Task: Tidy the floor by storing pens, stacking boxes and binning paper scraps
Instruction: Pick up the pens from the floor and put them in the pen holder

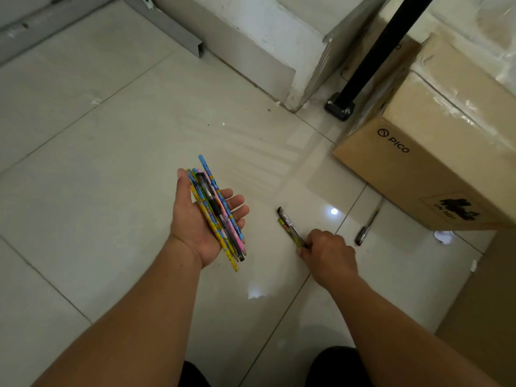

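Note:
My left hand (199, 219) is palm up over the tiled floor, cradling a bundle of several pens and pencils (217, 210), yellow, blue, pink and black. My right hand (328, 254) is down at the floor, fingers closed on the near ends of two dark pens (289, 226) that lie side by side on the tile. Another pen (365, 229) lies on the floor to the right, beside a large cardboard box (435, 152). A crumpled white paper scrap (444, 236) sits at the box's near corner, and a smaller scrap (473, 265) lies just beyond it.
A black pole with a foot (339, 108) stands behind the box near the white wall base (251, 48). A brown surface (480, 311) fills the lower right. A grey metal channel (167, 23) runs along the far wall. My dark-clothed knees show at the bottom edge.

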